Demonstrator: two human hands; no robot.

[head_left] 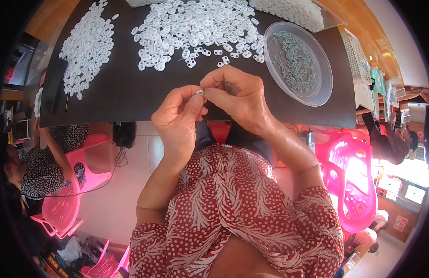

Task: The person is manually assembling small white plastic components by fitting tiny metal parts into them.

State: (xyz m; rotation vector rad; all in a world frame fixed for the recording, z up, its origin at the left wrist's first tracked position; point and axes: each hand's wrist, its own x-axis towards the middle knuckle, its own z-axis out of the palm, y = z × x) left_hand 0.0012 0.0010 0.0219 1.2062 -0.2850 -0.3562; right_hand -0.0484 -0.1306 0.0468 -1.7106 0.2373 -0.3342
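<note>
Just past the near edge of the dark table (117, 92), my two hands meet at the fingertips. A small white oval plastic piece (199, 92) is pinched between the thumb and forefinger of my left hand (176, 113). My right hand (246, 95) is closed in a pinch right beside that piece; whatever its fingertips hold is hidden or too small to name. Beyond the hands lies a large heap of similar white plastic pieces (196, 28), some showing two holes. To the right, a round clear plastic dish (326, 76) contains many thin grey-green pieces (295, 62).
A second pile of white oval pieces (89, 48) spreads over the table's left side. A clear tub of white pieces (293, 11) stands at the back right. Pink plastic chairs (61, 211) flank me, and a person in a patterned top (45, 171) sits at the left.
</note>
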